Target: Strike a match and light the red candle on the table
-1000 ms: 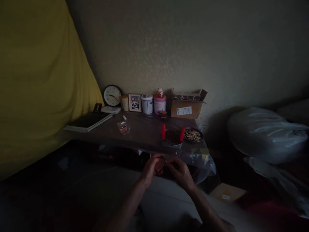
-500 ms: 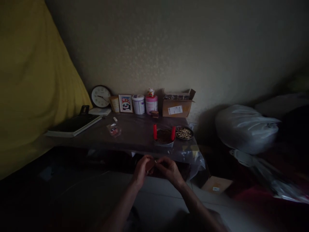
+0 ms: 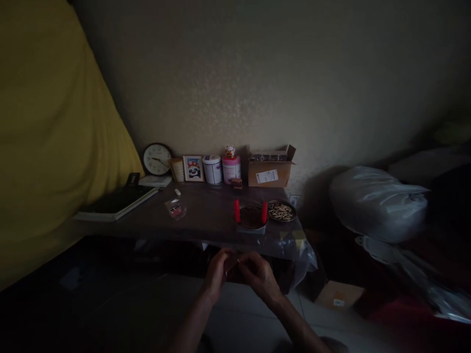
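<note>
In front of the table edge, my left hand (image 3: 218,274) is closed around a small brownish box (image 3: 230,264), which looks like a matchbox. The dim light leaves its details unclear. My right hand (image 3: 262,279) pinches a thin pale match (image 3: 238,261) at the side of this box. Beyond my hands, two red candles (image 3: 237,211) stand upright at opposite sides of a metal tin (image 3: 251,229) with dark brown contents. Beside the tin, on its right, sits a round dish (image 3: 270,217) of loose matches (image 3: 281,212).
On the plastic-covered table (image 3: 206,215) lie a clear packet (image 3: 175,210) and a large dark book (image 3: 117,201). A clock (image 3: 157,159), picture frame (image 3: 193,168), two canisters (image 3: 212,170) and a cardboard box (image 3: 270,174) line the wall. White bags (image 3: 379,203) lie right.
The view has tilted up slightly, so the table things appear lower. Both hands keep together at the box and match, with only a small shift.
</note>
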`<state>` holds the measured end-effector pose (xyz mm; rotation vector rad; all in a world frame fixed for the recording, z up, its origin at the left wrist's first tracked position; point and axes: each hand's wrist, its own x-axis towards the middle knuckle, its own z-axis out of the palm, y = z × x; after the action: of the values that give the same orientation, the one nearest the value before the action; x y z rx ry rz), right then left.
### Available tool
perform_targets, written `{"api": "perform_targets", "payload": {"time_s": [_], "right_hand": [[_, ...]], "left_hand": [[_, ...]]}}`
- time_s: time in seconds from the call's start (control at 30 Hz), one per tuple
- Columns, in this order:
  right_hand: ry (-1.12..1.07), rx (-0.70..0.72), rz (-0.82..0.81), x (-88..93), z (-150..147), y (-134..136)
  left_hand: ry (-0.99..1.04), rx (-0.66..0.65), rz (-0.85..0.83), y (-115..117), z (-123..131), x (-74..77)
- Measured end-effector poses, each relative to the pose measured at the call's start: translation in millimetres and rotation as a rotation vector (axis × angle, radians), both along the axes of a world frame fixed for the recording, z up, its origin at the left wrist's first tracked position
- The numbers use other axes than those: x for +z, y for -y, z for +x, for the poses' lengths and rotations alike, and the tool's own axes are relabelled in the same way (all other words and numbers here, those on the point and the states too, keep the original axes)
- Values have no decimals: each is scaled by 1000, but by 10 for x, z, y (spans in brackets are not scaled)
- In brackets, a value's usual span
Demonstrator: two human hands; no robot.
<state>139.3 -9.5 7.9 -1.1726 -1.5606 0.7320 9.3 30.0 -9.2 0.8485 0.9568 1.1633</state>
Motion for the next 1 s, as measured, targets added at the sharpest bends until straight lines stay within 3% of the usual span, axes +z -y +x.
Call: {"api": "perform_targets", "payload": {"time_s": [0.3, 0.5, 0.83, 1.0], "right_hand": [[154, 47, 64, -34, -94, 53], [241, 52, 120, -74, -110, 59], [134, 9, 81, -22, 0, 20], [57, -59, -17, -24, 85, -28]], "left_hand": [[-92, -44, 39, -29, 14, -108], [-161, -49, 122, -56, 17, -90], [-158, -61, 186, -11, -3, -51], [-115, -78, 164, -1, -3, -34]]}}
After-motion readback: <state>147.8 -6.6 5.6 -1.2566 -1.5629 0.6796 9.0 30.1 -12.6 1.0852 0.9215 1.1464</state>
